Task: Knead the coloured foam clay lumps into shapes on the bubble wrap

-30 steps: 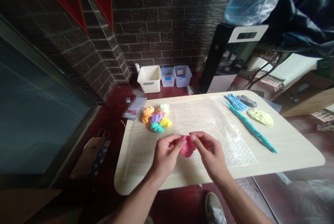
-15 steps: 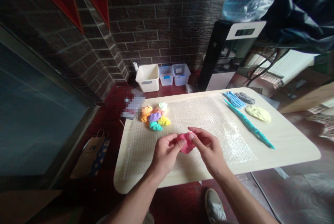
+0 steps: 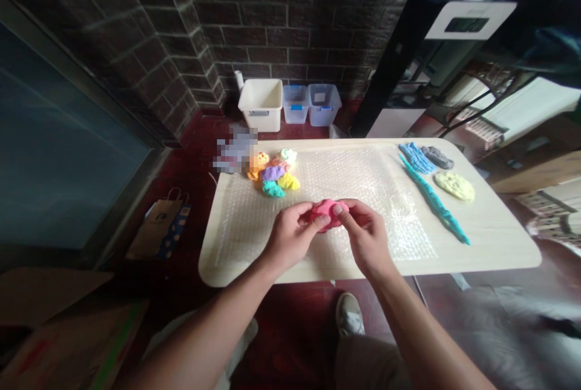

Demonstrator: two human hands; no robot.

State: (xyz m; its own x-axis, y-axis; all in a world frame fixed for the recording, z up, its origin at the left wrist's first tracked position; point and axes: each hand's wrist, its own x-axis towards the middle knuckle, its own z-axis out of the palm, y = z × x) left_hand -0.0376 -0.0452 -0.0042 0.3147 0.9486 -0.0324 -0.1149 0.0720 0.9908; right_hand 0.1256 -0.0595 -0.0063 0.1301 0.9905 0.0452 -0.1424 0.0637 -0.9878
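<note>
A flattened lump of pink modelling clay (image 3: 327,213) is pinched between both my hands above the bubble wrap. My left hand (image 3: 294,229) grips its left side, thumb on the face turned to me. On the right side my right hand (image 3: 365,228) does the same, its fingers behind the lump. Beyond my left hand lies a cluster of clay lumps: purple (image 3: 272,172), yellow (image 3: 289,181), green (image 3: 273,189), orange (image 3: 253,173) and pale mint (image 3: 288,154) among them.
Bubble wrap (image 3: 318,175) covers much of the pale table (image 3: 494,238). At right lie a long teal clay strip (image 3: 436,202), blue clay strands (image 3: 416,157), grey clay (image 3: 438,157) and a pale yellow clay slab (image 3: 454,186). Bins (image 3: 261,102) and a water dispenser (image 3: 394,69) stand behind.
The camera view has tilted down, so the table sits higher in it. My right fingers have closed in on the pink clay, which now shows a different, more rounded outline.
</note>
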